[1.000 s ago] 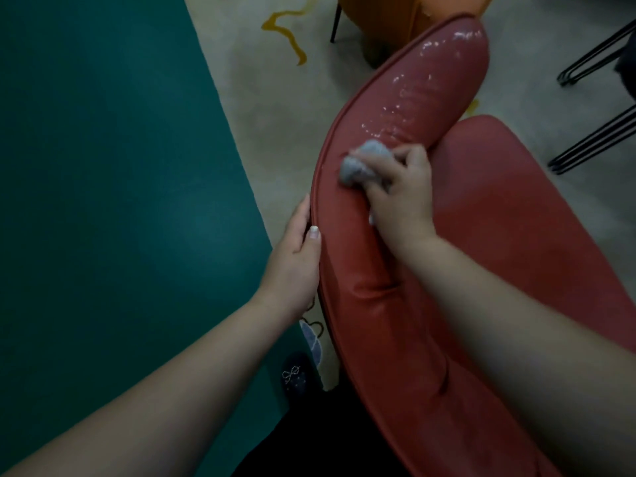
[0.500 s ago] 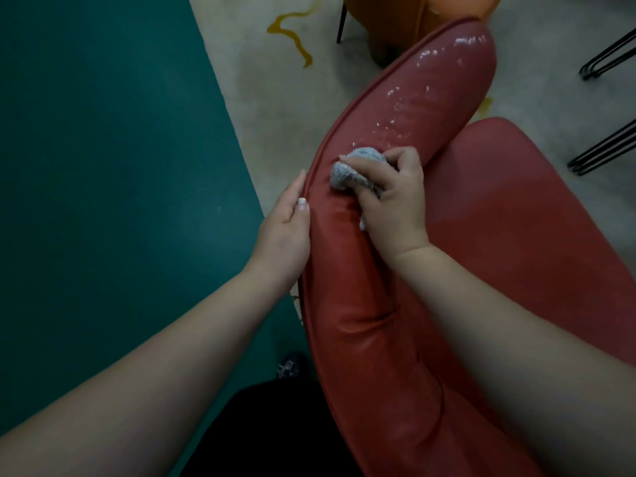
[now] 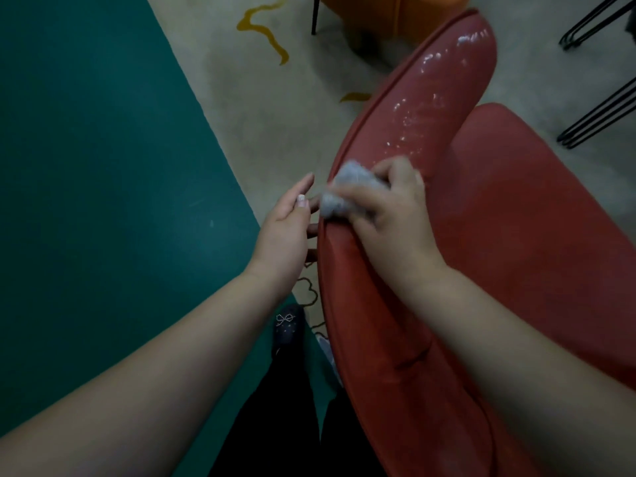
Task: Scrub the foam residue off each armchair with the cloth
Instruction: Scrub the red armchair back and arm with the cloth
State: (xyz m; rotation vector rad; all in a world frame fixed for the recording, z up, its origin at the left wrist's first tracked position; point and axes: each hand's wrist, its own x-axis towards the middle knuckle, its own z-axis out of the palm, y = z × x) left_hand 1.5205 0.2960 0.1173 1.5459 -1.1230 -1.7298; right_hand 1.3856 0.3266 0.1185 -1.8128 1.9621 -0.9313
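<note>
In the head view, the right hand [image 3: 395,215] grips a wadded grey cloth [image 3: 347,194], fingers curled round it, and presses it against the outer edge of the red armchair [image 3: 516,256], on the curved backrest rim. The cloth and fingers are blurred. Beyond the cloth, toward the far end of the backrest, white foam [image 3: 426,108] lies in wet, shiny streaks and specks along the top surface. The part of the backrest nearer the person looks dull and creased, with no streaks visible. The left hand [image 3: 285,232] is just beside the chair's outer side, fingers straight and relaxed, thumb up, holding nothing; its fingertips reach behind the rim, and whether they touch the chair cannot be told. Both bare forearms come in from the bottom of the picture. Below, between the arms, dark trousers [image 3: 275,418] and a dark shoe [image 3: 287,325] with a small bow stand on the floor beside the chair. The floor is teal [image 3: 103,166] on the left and pale [image 3: 261,108] with yellow squiggles further off. An orange chair [image 3: 385,8] stands at the top edge, and black wire legs [image 3: 599,111] show at the upper right.
</note>
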